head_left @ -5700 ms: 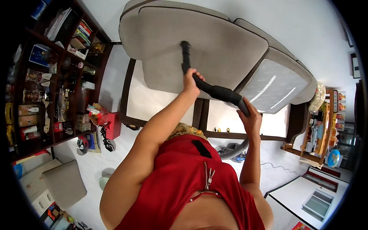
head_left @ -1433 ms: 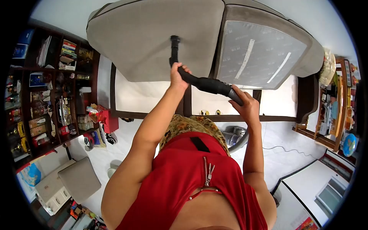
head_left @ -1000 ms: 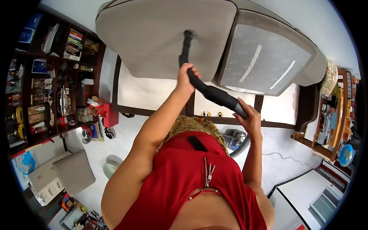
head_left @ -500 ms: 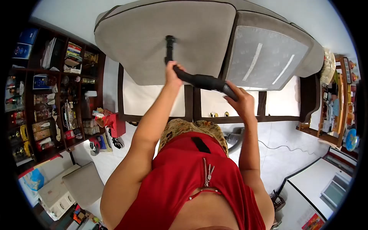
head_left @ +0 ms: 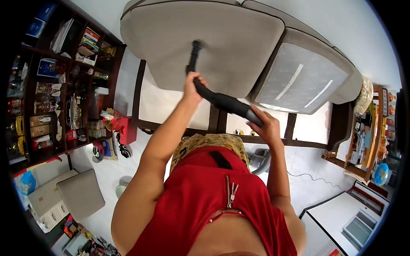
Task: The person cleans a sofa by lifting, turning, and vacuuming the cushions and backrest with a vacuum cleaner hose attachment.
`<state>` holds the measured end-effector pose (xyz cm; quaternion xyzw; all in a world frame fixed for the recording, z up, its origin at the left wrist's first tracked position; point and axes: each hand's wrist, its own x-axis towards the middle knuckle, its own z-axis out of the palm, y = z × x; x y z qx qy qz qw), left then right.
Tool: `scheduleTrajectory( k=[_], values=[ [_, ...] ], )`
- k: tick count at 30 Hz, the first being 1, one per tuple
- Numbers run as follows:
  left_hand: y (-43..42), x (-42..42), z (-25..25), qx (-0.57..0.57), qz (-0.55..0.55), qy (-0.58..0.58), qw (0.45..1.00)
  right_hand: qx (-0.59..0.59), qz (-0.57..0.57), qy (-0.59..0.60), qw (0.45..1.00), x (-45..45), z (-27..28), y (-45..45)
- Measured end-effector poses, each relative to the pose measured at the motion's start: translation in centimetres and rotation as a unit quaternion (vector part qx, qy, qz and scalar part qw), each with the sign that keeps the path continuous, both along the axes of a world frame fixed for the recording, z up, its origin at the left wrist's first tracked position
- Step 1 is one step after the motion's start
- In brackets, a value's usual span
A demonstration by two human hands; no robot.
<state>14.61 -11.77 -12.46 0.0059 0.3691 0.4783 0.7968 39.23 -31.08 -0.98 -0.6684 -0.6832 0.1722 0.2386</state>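
- While a dark shelf unit (head_left: 72, 149) stacked with books, bottles and boxes lines the view from nine to ten o'clock, a red box (head_left: 127, 131) stands near it at nine o'clock.
- Just left of twelve o'clock, a person's left hand (head_left: 193, 87) grips a black wand (head_left: 224, 102), fingers curled closely around its upper length.
- At twelve o'clock, the wand's dark nozzle (head_left: 197, 44) appears to rest on the broad face of a large taupe cushion (head_left: 239, 42), tilted above the pale panels of a dark wooden sofa base (head_left: 222, 123). The step in hand looks like vacuuming that face; the nozzle is slightly blurred.
- At three o'clock from centre, the right hand (head_left: 267, 126) holds the ribbed hose (head_left: 254, 117) where it meets the wand, fingers bent around it; its far side is hidden. The next move, by this reading, calls for the left hand to steer the nozzle flat over the fabric and the right to carry the hose along without tugging.
- At four o'clock, what seems to be the vacuum's body (head_left: 257, 158) sits on the floor, partly hidden.
- At two o'clock, a second cushion (head_left: 311, 77) shows a grey panel with two white strips, untouched by either hand.
- At three o'clock, farthest right, stands a loaded wooden rack (head_left: 370, 149).
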Motion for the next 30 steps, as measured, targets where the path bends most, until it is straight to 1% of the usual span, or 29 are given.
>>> scheduleTrajectory(
  k=[2,3,4,6,8,10,12,13,14,16,18,20,23,24,26,27,28,30],
  values=[
    [2.5,-4.6,-1.3,0.014,0.047,0.015,0.999,0.025,0.038,0.000,0.999,-2.5,-1.2,3.6],
    [3.4,-6.3,-0.6,-0.001,0.078,0.017,0.997,0.024,0.050,-0.008,0.998,-3.8,-1.4,5.3],
    [4.6,-8.0,-0.7,0.006,0.100,0.021,0.995,0.027,0.056,-0.011,0.998,-4.9,-1.8,6.7],
    [6.3,-10.1,0.3,0.022,0.115,0.044,0.992,0.033,0.068,-0.018,0.997,-6.6,-2.6,8.8],
    [7.8,-10.8,-0.2,-0.003,0.117,0.045,0.992,0.040,0.053,-0.025,0.997,-7.7,-2.5,9.6],
    [8.0,-9.3,-1.0,0.003,0.124,0.031,0.992,0.050,0.030,-0.024,0.998,-7.7,-2.3,9.8],
    [7.6,-6.9,-2.3,0.004,0.099,0.008,0.995,0.060,-0.002,-0.010,0.998,-5.9,-2.2,8.6],
    [6.8,-5.2,-2.5,0.005,0.100,0.026,0.995,0.053,-0.012,-0.009,0.998,-5.0,-1.7,7.7],
    [5.9,-3.5,-2.3,0.001,0.089,0.018,0.996,0.024,-0.038,-0.026,0.999,-4.3,-1.2,6.5],
    [4.0,-0.5,-1.9,-0.014,0.074,0.019,0.997,0.012,-0.064,-0.055,0.996,-3.6,0.2,4.1],
    [2.5,1.2,-1.8,-0.044,0.039,-0.021,0.998,0.010,-0.068,-0.053,0.996,-3.1,0.9,1.9],
    [1.4,1.6,-1.4,-0.031,0.004,-0.037,0.999,-0.002,-0.068,-0.027,0.997,-2.9,0.7,0.0],
    [1.2,-0.3,-0.4,-0.047,0.003,-0.044,0.998,-0.030,-0.070,0.023,0.997,-4.6,0.7,-0.5],
    [1.1,-1.7,-0.2,-0.025,0.011,-0.056,0.998,-0.042,-0.063,0.025,0.997,-5.4,0.8,0.0],
    [2.0,-5.8,-0.5,0.001,0.036,-0.044,0.998,-0.006,-0.003,0.002,1.000,-7.6,0.1,2.2],
    [2.8,-8.3,-0.6,-0.010,0.053,-0.032,0.998,-0.071,-0.008,0.013,0.997,-9.4,0.4,3.6],
    [3.9,-10.9,-0.8,-0.021,0.068,-0.018,0.997,-0.065,0.016,0.001,0.998,-10.9,0.1,5.2],
    [5.9,-15.9,-1.1,-0.001,0.103,-0.007,0.995,0.000,0.073,-0.020,0.997,-13.9,-1.4,8.7]
  ],
)
